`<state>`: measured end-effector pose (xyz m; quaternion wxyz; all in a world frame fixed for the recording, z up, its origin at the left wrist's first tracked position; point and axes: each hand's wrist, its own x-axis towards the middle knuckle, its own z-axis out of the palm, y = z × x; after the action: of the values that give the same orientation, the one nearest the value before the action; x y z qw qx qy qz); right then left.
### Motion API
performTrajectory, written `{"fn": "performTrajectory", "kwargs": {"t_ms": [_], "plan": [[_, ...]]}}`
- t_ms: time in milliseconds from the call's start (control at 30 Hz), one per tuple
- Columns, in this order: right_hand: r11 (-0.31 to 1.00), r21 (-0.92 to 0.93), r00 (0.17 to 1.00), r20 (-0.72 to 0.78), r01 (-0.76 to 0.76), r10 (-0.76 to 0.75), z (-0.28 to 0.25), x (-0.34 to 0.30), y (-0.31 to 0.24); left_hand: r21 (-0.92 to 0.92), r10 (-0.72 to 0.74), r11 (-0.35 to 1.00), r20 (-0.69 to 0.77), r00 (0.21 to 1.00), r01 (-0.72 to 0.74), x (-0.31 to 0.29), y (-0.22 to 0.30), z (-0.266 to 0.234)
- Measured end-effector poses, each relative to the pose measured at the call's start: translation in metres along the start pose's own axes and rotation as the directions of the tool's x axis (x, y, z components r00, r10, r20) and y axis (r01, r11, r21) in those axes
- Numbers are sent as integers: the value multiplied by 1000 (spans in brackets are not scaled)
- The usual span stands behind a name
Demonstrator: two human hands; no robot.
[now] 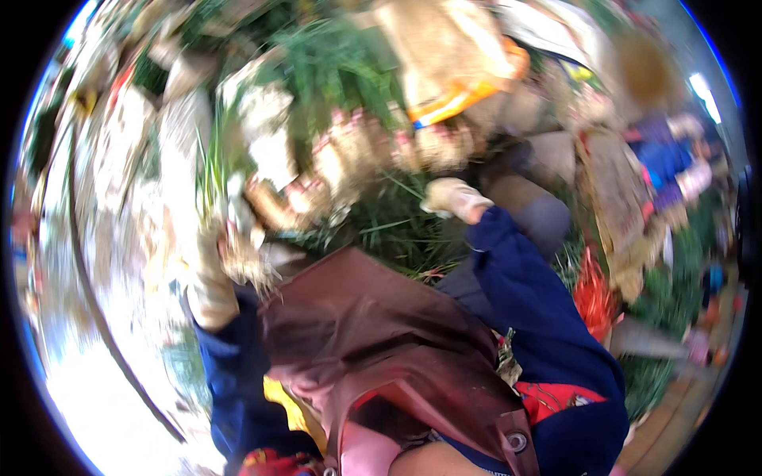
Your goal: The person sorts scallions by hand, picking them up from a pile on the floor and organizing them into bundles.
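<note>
My left hand [213, 287], in a pale glove, is closed round a small bunch of spring onions [238, 218]. The bunch is upright in the picture, green leaves at the top and stringy roots at the bottom. My right hand [454, 198], also in a pale glove, is over a heap of green onion leaves [401, 222] in front of my lap. Its fingers are blurred, so whether anything is in them does not show. Beyond the heap stand several tied onion bundles [345, 155] with pale roots.
A brown apron [365, 309] covers my lap. Tan sacking [436, 55] with an orange edge lies at the back, and another sack [615, 190] at the right. Red plastic strings [595, 297] hang beside my right arm. A person in blue [671, 163] is at the far right.
</note>
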<state>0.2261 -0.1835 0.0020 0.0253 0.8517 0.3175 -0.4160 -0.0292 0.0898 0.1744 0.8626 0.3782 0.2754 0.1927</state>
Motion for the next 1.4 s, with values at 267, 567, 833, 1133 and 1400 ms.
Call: {"fn": "performTrajectory", "kwargs": {"t_ms": [267,567,833,1133,1400], "plan": [[991,11,948,-293,136,-127,-36,52,-104,323,49,946,-90,995,-17,87,-11,-45],[997,-55,897,-437,52,-70,-53,148,-173,360,-202,897,-181,963,256,162,-108,-57],[980,165,914,-405,107,-32,-56,114,-150,200,-195,940,-348,917,276,242,-182,-63],[667,638,875,-482,384,-43,-56,99,-177,-65,-436,899,-234,869,433,152,-133,-43],[229,914,856,-195,336,-479,-41,102,-168,-376,-488,696,377,787,612,95,-114,-77]]}}
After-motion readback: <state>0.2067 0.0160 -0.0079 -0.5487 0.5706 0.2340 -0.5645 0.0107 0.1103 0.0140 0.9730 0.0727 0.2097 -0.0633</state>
